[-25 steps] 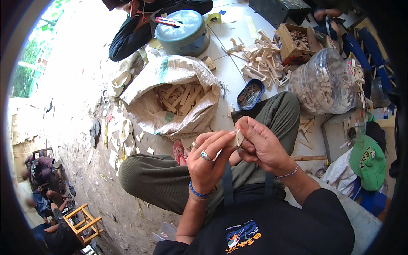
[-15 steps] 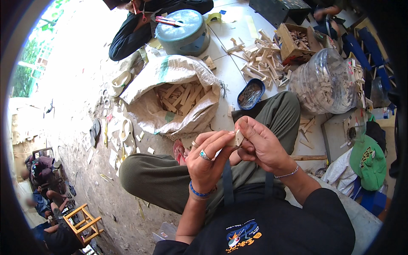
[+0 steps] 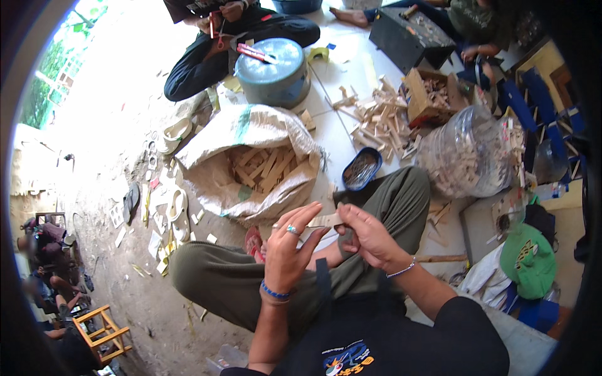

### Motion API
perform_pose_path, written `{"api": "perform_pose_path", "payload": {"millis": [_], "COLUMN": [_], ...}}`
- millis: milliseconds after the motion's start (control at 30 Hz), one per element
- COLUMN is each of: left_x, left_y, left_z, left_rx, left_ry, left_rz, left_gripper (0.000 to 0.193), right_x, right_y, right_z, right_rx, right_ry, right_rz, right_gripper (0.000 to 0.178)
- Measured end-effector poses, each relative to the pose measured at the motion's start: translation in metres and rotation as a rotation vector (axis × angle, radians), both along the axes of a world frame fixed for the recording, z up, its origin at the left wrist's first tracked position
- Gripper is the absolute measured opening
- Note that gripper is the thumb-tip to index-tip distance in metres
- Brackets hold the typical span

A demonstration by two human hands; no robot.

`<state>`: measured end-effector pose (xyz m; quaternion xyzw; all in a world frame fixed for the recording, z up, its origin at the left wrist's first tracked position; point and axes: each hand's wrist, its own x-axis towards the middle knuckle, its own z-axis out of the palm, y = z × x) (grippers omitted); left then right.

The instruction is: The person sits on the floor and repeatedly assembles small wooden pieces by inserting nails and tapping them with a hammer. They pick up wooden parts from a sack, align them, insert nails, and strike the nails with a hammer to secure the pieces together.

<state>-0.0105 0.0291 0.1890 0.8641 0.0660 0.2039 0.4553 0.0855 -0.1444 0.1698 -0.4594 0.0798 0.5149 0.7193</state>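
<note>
My right hand [image 3: 370,237] pinches a small flat piece of pale wood [image 3: 326,220] between thumb and fingers. The piece reaches left toward my left hand [image 3: 290,250], whose fingers are stretched out with the thumb apart. Whether those fingertips touch the wood's end is hard to make out. Both hands are above my lap, in front of my crossed legs. Just beyond them is a white woven sack [image 3: 207,150], its mouth folded back around several wood strips [image 3: 266,166]. A blue oval tray [image 3: 378,164] holding thin metal pieces, probably nails, lies past my right knee.
Loose wood pieces [image 3: 379,116] are heaped on the tiles, near a wooden box [image 3: 421,100] and a clear plastic tub [image 3: 467,147]. A grey-blue round stool [image 3: 273,72] stands beyond the sack, with a co-worker [image 3: 207,62] behind it. A green cap [image 3: 530,260] lies at right.
My left hand has loosened from the wood and its fingers have spread, while my right hand keeps its pinch. The view has shifted, showing more of the people at the top.
</note>
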Motion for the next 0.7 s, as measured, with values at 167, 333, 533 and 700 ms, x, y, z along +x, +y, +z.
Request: {"api": "perform_pose_path", "payload": {"millis": [167,333,533,700], "left_x": [-0.007,-0.011,-0.018,-0.028], "left_y": [0.010,0.009,0.000,-0.022], "left_z": [-0.008,-0.022,-0.048,-0.075], "left_rx": [0.014,0.036,0.066,0.214], "left_ry": [0.054,0.047,0.138,0.324], "left_rz": [-0.030,-0.154,-0.300,-0.266], "left_gripper": [0.055,0.052,0.053,0.056], "right_x": [0.043,0.108,0.096,0.056], "right_y": [-0.021,-0.038,-0.013,0.055], "right_z": [-0.033,-0.036,-0.046,-0.048], "right_rx": [-0.183,-0.149,-0.285,-0.272], "right_ry": [-0.044,-0.510,-0.457,-0.790], "right_rz": [-0.192,-0.544,-0.343,0.161], "right_gripper": [0.021,0.036,0.036,0.023]}}
